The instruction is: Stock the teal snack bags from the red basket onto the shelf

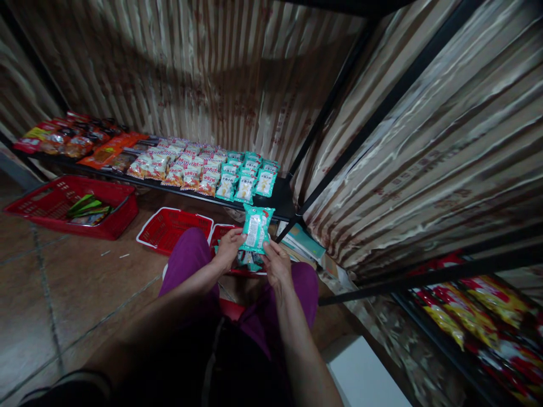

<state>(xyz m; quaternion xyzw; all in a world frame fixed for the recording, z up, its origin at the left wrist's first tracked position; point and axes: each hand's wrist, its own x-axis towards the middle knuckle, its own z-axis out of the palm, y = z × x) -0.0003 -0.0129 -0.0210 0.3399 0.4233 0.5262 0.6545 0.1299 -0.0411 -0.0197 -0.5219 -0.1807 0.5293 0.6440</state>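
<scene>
A teal snack bag (pixel 256 227) is held up between my two hands, its printed panel with small text facing me. My left hand (pixel 229 247) pinches its lower left edge, and my right hand (pixel 277 261) grips the lower right corner. Directly below, more teal bags (pixel 249 261) lie in a red basket (pixel 217 232) between my knees, partly hidden by my hands. Beyond the held bag, matching teal snack bags (pixel 245 185) stand in rows at the right end of a low black shelf (pixel 278 202).
White-and-red snack bags (pixel 186 169), orange packets (pixel 106 151) and red-black packs (pixel 72 138) line the shelf leftward. Two red baskets (pixel 123 212) (pixel 163 232) sit on the floor. Black frame bars (pixel 339 158) rise at right, near books (pixel 303 240) and yellow-red bags (pixel 462 311). A white box (pixel 367 376) stands lower right.
</scene>
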